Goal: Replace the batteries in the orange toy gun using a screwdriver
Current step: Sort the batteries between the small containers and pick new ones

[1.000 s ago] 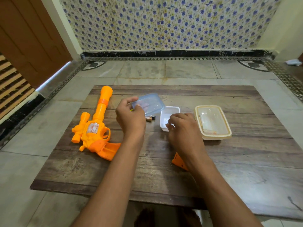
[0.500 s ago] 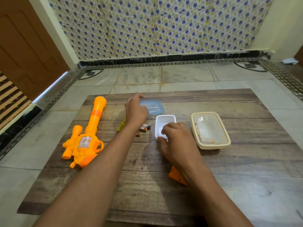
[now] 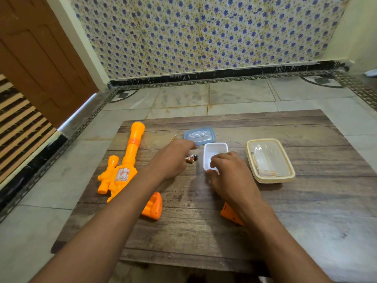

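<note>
Flat, the orange toy gun (image 3: 126, 162) lies lengthwise; barrel pointing away.

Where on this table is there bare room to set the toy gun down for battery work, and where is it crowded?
Bare wood lies along the near edge of the table, between the forearms, and right of the cream box out to the right edge. It is crowded mid-table: toy gun, batteries, blue lid, white tray, both hands.
</note>
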`<state>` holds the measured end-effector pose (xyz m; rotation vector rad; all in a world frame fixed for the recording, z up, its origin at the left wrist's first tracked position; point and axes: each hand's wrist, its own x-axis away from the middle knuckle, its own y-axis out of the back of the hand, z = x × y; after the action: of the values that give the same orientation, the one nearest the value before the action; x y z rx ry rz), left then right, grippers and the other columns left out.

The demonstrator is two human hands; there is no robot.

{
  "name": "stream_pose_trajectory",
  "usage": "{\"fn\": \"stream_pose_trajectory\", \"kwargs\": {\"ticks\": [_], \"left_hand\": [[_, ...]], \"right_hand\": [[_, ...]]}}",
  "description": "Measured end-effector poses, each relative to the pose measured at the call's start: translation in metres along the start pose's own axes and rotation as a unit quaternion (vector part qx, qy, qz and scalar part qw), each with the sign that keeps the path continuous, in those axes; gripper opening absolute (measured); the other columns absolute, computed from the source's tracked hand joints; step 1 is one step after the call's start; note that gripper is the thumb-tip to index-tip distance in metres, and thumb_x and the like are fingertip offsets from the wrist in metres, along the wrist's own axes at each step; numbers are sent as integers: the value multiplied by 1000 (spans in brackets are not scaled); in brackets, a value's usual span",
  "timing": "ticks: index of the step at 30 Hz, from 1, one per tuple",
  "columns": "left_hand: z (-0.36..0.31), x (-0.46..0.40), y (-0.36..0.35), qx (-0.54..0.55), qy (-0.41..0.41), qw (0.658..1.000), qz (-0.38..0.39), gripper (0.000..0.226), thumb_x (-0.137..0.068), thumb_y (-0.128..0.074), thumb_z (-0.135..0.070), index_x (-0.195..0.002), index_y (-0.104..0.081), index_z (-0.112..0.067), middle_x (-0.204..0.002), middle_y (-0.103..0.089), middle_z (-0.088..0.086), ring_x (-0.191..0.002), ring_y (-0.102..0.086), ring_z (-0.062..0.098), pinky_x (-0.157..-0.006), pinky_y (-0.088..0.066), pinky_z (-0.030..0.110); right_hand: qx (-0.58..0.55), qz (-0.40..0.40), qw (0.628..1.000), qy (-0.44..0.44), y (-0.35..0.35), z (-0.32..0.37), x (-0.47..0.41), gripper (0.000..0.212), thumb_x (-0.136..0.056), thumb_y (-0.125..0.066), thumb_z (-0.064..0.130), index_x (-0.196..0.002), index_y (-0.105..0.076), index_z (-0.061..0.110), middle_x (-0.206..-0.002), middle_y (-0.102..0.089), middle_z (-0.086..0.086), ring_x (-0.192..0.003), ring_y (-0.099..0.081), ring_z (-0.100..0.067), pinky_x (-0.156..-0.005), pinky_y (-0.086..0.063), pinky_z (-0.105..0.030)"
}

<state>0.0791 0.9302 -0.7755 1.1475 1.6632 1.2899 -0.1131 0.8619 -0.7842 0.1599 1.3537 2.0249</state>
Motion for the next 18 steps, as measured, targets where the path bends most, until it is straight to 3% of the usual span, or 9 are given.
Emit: {"fn": "stream_pose_trajectory", "kwargs": {"ticks": [4, 8, 13, 18], "left_hand": [[7, 18, -1, -89, -71, 991, 72, 76, -92, -58, 6, -158, -36, -25, -159, -42, -2, -144, -40, 20, -110, -42, 34], [9, 24, -5, -72, -83, 992, 63, 89, -82, -57, 15, -158, -38, -26, -150, -46, 0, -135, -47, 23, -105, -47, 40], [3, 18, -16, -48, -81, 995, 12, 69, -91, -55, 9, -152, -47, -23, -128, -49, 5, -115, -51, 24, -93, -48, 34], [-4, 8, -29, -118, -68, 991, -14, 39, -105, -48, -21, -143, -46, -15, -133, -43, 12, -123, -45, 31, -104, -46, 43]], "right_hand": [[6, 6, 1000, -9, 3, 1, 0, 17, -93, -65, 21, -100, -75, 9, -112, -73, -5, -110, -56, -30, -90, -50, -45], [7, 11, 1000, -10, 6, 2, 1, 18, -93, -65, 20, -103, -74, 9, -114, -72, -6, -109, -55, -30, -89, -50, -45], [7, 18, 1000, -13, 6, 3, 0, 19, -93, -66, 21, -106, -74, 10, -116, -71, -5, -111, -54, -30, -89, -50, -46], [1, 23, 999, -22, 5, 1, 1, 17, -92, -67, 18, -105, -74, 10, -116, -70, -5, -112, -54, -29, -89, -51, -44]]}}
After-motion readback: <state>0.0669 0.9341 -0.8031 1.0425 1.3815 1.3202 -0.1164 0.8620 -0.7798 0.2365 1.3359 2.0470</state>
